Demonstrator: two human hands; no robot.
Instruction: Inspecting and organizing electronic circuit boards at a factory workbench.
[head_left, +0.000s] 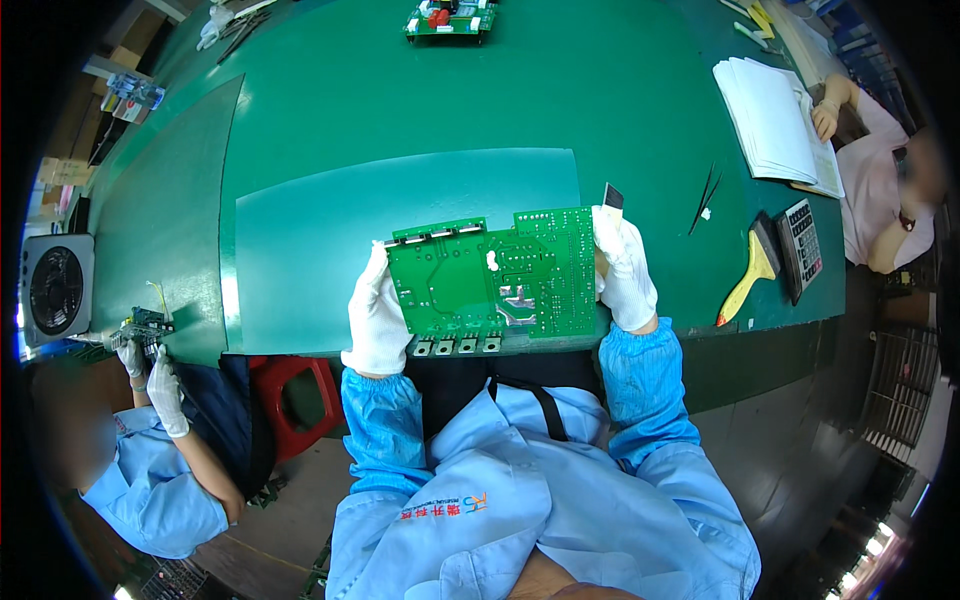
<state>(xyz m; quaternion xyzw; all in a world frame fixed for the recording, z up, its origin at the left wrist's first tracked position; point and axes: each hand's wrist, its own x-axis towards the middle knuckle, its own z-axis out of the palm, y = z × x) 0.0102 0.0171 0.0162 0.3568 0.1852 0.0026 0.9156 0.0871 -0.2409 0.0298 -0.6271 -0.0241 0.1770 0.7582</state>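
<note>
Between my two white-gloved hands I hold a green circuit board [455, 285], its solder side facing up. My left hand [376, 320] grips the board's left edge. Around the right edge closes my right hand [625, 262], its fingers partly hidden behind the board. A small dark flat piece with a pale edge [613, 197] sticks up at the right hand's fingertips; its kind is not clear. Black parts line the board's upper left edge, and several square metal-tabbed components [457, 345] stick out along its lower edge. A whitish patch and silvery solder areas show near the middle.
Under the board lies a lighter mat [300, 240] on the green table [640, 110]. Tweezers [705, 200], a yellow-handled brush [752, 275], a calculator [800, 250] and papers [765, 120] lie right. Another board [450, 20] stands far off. Co-workers sit left and right; a fan [58, 290] stands left.
</note>
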